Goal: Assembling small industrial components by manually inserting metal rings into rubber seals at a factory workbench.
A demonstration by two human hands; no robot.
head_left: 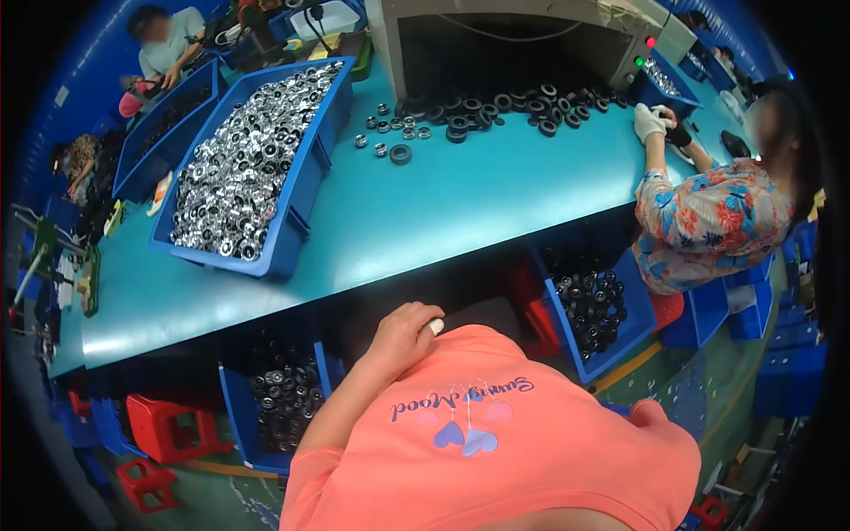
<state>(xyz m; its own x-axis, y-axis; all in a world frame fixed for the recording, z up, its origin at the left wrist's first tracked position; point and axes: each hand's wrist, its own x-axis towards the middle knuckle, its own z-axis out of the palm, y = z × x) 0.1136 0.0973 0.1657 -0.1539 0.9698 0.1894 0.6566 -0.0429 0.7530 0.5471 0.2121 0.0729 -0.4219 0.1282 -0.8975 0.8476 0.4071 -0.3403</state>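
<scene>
Left hand [405, 336] was curled before the surface's [443, 212] near edge, a small white item [436, 327] at its fingertips, grip not determinable; right hand was out of view. A blue bin [298, 208] of silver rings [243, 164] stood toward the left end, black rings [549, 108] near the far edge

I'm counting one bare left hand [405, 338], one bench [460, 199] carrying three blue bins [288, 232], and two more bins [620, 343] sitting beneath its near edge. About ten loose silver parts [409, 134] are standing near one lone black ring [401, 161], while the black-ring heap [457, 136] behind is defying my count. I'm also seeing one grey machine [611, 44] showing two lights [651, 42], and two red stools [150, 425] standing lower left.
</scene>
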